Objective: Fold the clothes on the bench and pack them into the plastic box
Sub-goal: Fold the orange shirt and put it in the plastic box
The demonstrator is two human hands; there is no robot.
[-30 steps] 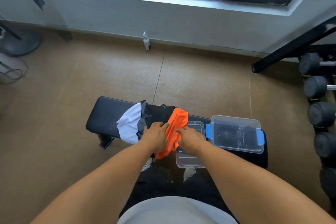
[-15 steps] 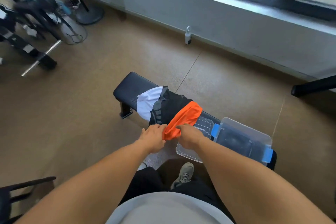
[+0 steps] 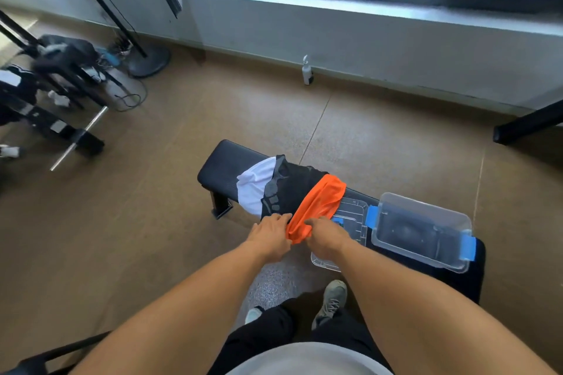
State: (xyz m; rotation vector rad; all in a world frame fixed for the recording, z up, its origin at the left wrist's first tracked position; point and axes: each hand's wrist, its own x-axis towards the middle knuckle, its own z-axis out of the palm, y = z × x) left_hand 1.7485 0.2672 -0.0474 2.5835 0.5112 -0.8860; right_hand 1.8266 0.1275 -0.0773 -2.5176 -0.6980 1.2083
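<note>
An orange garment [image 3: 316, 207] lies across the black padded bench [image 3: 219, 167], on top of a black garment [image 3: 292, 189] and a white one [image 3: 254, 184]. My left hand [image 3: 269, 236] and my right hand [image 3: 324, 236] each pinch the near end of the orange garment, one on either side. To the right on the bench stands the clear plastic box [image 3: 422, 230] with blue latches. Its clear lid [image 3: 350, 222] lies flat between the box and the clothes, partly under my right hand.
Brown floor surrounds the bench. A white spray bottle [image 3: 307, 71] stands by the wall under the window. Gym gear, a metal bar [image 3: 79, 138] and a fan base [image 3: 149, 61] crowd the left. A black frame leg [image 3: 527, 126] juts in at right. My shoes [image 3: 332, 298] are below the bench.
The camera has swung left and back, showing more floor and gear. Both hands slid to the near end of the orange garment, which now lies narrower, bunched lengthwise.
</note>
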